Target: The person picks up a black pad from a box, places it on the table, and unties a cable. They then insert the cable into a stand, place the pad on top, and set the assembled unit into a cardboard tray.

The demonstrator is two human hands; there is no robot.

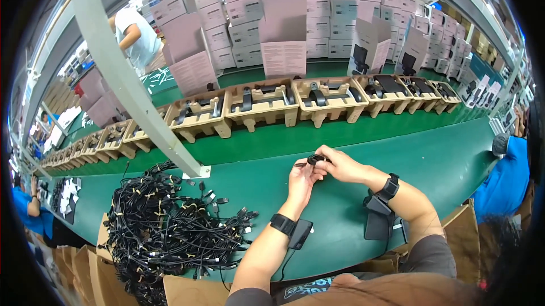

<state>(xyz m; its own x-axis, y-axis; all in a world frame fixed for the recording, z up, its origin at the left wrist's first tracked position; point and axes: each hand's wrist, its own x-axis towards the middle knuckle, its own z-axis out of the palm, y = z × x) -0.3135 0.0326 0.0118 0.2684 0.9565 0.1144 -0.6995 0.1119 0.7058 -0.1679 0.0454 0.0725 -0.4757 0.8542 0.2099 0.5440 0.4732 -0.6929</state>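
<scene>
Both my hands meet over the green table, closed around a small bundled black cable (315, 159). My left hand (302, 182) pinches it from below, with a thin dark end sticking out to the left. From the right, my right hand (344, 166) grips the bundle between thumb and fingers. Parts of the cable are hidden by the fingers. To the left of my left forearm lies a large heap of bundled black cables (170, 221), some with light metal plugs showing. Each wrist wears a black strap with a small device.
A row of moulded cardboard trays (261, 107) holding black parts runs behind the green table (255, 155). A grey metal post (125, 79) rises beside the cable heap. White boxes (244, 22) are stacked at the back. People in blue work at far left and right; another stands behind the trays.
</scene>
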